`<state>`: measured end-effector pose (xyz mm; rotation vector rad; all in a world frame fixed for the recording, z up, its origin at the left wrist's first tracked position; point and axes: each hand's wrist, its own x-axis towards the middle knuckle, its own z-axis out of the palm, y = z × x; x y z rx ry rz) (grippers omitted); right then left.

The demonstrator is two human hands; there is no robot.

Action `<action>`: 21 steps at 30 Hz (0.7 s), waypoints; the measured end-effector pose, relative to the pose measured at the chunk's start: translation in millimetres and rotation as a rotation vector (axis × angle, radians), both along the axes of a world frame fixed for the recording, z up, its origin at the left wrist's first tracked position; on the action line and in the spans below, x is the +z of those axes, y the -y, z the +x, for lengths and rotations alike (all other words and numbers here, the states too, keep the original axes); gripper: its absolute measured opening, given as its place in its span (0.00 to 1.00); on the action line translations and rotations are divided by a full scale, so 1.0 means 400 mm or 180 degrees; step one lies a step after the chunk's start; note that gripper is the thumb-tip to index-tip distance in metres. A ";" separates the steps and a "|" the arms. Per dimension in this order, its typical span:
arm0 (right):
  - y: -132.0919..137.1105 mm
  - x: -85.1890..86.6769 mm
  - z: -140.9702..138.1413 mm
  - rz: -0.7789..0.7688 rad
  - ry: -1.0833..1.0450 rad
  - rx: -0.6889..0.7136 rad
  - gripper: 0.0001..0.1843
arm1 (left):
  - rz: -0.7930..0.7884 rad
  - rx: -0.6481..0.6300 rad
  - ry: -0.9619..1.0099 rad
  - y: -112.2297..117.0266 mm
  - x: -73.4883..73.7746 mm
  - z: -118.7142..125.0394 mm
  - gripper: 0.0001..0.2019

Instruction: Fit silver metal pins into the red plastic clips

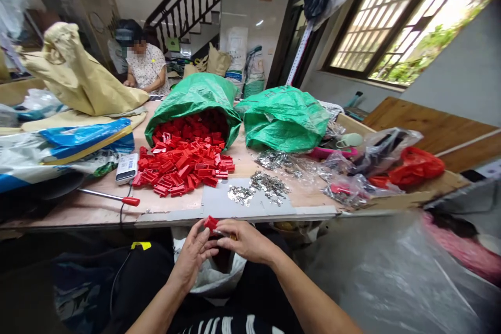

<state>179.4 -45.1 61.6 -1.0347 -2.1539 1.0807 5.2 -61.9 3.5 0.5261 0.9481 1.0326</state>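
My left hand (194,257) and my right hand (243,240) meet just below the table's front edge, over my lap. Both pinch a small red plastic piece (210,223), which sticks up between the fingertips. On the table ahead lies a heap of the same red plastic pieces (183,164), spilling from an open green sack (195,96). Small silver metal clips (270,187) lie scattered on a grey sheet (219,203) near the front edge, just beyond my hands.
A second green sack (284,117) sits right of the first. Clear bags and a red bag (417,166) crowd the right end. A red-handled tool (111,197) and a white device (127,168) lie left. Another person (144,65) sits at the far side.
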 end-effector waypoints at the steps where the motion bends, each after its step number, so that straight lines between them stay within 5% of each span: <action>1: 0.019 0.005 0.001 -0.0084 -0.0009 0.0111 0.12 | 0.0043 -0.0042 -0.0013 0.002 0.000 0.003 0.30; 8: 0.055 -0.010 0.036 -0.0411 -0.0303 0.0032 0.13 | -0.0031 -0.0438 0.0054 0.017 -0.014 0.012 0.17; 12: 0.030 -0.038 0.113 -0.0258 -0.0304 -0.1037 0.10 | -0.0136 -0.0415 -0.0007 0.018 -0.015 0.004 0.19; 16: -0.004 -0.067 0.248 0.0415 0.0428 -0.2378 0.08 | -0.0177 -0.0424 -0.0019 0.018 -0.017 0.002 0.20; 21: -0.047 -0.094 0.388 0.0864 0.1130 -0.2919 0.10 | -0.0152 -0.0547 -0.0012 0.017 -0.020 0.021 0.20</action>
